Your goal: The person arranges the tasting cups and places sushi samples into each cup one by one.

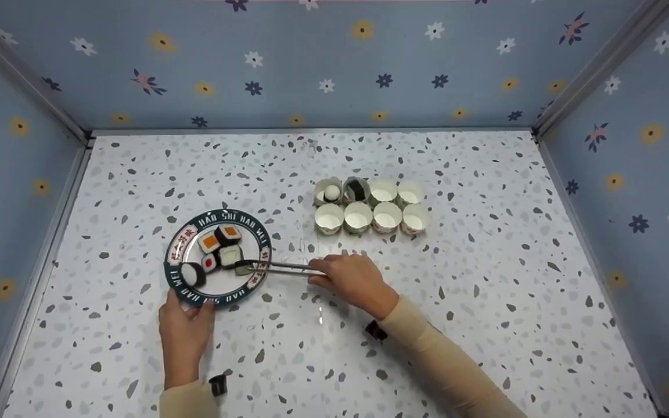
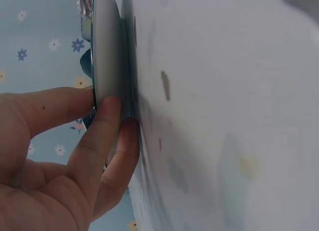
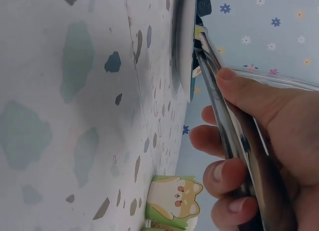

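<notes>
My left hand [image 1: 184, 328] holds the near-left rim of a round plate [image 1: 173, 280] with a dark green lettered border; in the left wrist view the thumb is at the rim and fingertips [image 2: 110, 109] press the underside. Several toy sushi pieces lie on the plate, among them two orange-topped rolls [image 1: 229, 233], a red-centred roll [image 1: 209, 263] and a white-topped piece [image 1: 190, 274]. My right hand [image 1: 355, 281] grips metal tongs [image 1: 288, 268]. Their tips are at a pale green sushi piece [image 1: 244, 270] on the plate's right side, next to a larger pale roll [image 1: 230, 255].
Two rows of paper cups [image 1: 387, 219] stand right of the plate, further back. One back cup holds a white round piece [image 1: 331, 193], its neighbour a dark-wrapped piece [image 1: 356, 190]. Flower-patterned panels [image 1: 323, 64] wall in the speckled table [image 1: 485, 232]. A small dark object [image 1: 376, 331] shows beside the right wrist.
</notes>
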Available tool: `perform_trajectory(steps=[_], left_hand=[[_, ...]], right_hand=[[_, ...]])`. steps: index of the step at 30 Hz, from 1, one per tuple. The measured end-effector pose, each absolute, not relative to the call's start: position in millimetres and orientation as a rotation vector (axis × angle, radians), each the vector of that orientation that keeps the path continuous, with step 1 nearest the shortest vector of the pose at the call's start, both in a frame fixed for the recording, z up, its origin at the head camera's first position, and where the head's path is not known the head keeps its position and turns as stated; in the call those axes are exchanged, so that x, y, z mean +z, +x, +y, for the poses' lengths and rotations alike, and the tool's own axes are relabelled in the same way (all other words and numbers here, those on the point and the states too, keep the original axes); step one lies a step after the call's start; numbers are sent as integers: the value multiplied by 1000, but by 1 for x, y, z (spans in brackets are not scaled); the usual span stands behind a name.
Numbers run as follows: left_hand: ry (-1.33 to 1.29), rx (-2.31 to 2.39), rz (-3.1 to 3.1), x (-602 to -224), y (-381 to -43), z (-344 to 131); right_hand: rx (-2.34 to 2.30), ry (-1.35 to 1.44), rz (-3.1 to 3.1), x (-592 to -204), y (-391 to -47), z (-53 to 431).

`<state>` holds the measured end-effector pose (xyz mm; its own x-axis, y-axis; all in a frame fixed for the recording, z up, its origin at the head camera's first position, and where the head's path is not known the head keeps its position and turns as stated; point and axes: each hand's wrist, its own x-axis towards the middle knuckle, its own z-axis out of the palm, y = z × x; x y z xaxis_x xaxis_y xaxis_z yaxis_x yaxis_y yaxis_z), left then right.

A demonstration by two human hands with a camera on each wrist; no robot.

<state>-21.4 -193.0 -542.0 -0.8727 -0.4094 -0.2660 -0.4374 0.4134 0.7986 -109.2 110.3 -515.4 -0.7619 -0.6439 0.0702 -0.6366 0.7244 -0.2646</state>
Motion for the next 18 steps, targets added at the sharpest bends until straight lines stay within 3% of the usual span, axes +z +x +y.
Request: perform_trajectory(steps=[18], left_hand=[[-784, 1488, 2629, -543, -21, -194]], right_hand=[[-599, -1067, 2994, -502, -111, 140]])
